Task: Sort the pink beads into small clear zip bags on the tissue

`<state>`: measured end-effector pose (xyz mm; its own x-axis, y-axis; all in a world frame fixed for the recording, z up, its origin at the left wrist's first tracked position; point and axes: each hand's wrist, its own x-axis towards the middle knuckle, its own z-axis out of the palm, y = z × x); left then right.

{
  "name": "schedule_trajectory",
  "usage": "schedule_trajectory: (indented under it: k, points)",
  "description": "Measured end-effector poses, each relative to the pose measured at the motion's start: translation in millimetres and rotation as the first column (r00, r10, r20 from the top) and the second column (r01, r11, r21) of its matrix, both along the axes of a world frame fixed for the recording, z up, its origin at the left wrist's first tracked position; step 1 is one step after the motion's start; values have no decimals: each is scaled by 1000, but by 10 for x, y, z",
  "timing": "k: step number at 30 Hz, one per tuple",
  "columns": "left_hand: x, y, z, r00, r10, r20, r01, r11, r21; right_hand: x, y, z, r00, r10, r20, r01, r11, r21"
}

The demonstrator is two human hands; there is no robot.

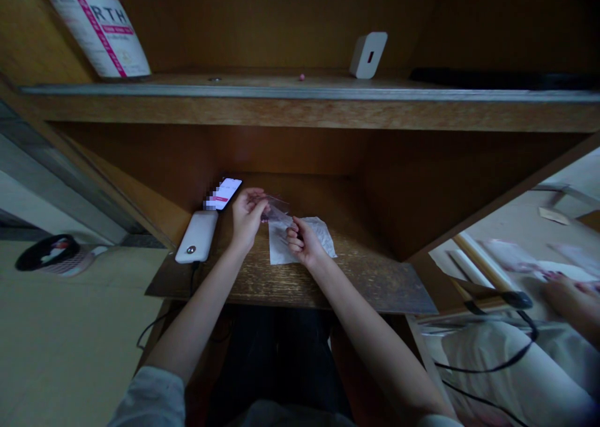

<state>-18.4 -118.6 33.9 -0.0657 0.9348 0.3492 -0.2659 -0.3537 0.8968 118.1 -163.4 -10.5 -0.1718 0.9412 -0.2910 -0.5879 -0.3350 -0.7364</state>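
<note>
Two bare hands over the wooden desk. Your left hand pinches clear plastic above a white sheet; your right hand curls at the plastic's near end, grip unclear. Phone lies leftward.

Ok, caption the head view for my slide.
Left hand and right hand hold clear plastic between them above a white sheet on a wooden desk, a lit phone nearby.

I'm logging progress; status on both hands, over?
Left hand: grip on clear plastic. Right hand: closed, apparently pinching its near end. White sheet beneath. Phone to left, not blocking.
</note>
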Motion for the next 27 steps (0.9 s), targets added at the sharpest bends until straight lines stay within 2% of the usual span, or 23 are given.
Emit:
schedule_trajectory:
  k: [2,3,5,6,7,9,10,11,12,13,15,22,27]
  points:
    - [-18,38,-67,999,36,20,-37,999,14,45,44,-14,944,-51,325,22,996,92]
    - [-30,54,-112,998,56,25,-56,998,23,75,70,-22,876,-97,472,31,989,145]
    - [-57,78,-219,996,90,19,-91,995,42,145,121,-25,658,-185,730,-25,963,267]
    - [-71,88,-280,994,108,14,-108,993,51,180,141,-19,488,-224,844,-110,943,314]
    - [-84,96,-341,993,121,8,-122,991,57,212,156,-7,284,-255,924,-217,922,321]
    - [-105,108,-456,990,140,-3,-139,988,62,256,168,25,-149,-306,940,-402,887,224]
    - [-112,111,-504,989,148,-13,-147,987,60,266,167,39,-293,-303,907,-443,884,153]
    - [-117,113,-542,988,153,-27,-151,987,57,269,163,49,-392,-292,872,-458,884,90]
    - [-121,114,-570,987,156,-41,-153,987,56,267,157,54,-457,-278,845,-460,887,43]
    - [-124,112,-587,986,155,-55,-152,987,55,260,151,51,-497,-264,827,-454,891,11]
    - [-128,105,-594,986,148,-75,-144,988,57,246,136,29,-530,-242,812,-434,901,-15]
    - [-153,80,-562,983,157,-101,-154,987,37,270,121,-80,-473,-299,829,-457,888,60]
    - [-161,86,-574,984,155,-86,-153,988,32,308,133,-100,-485,-319,814,-492,870,48]
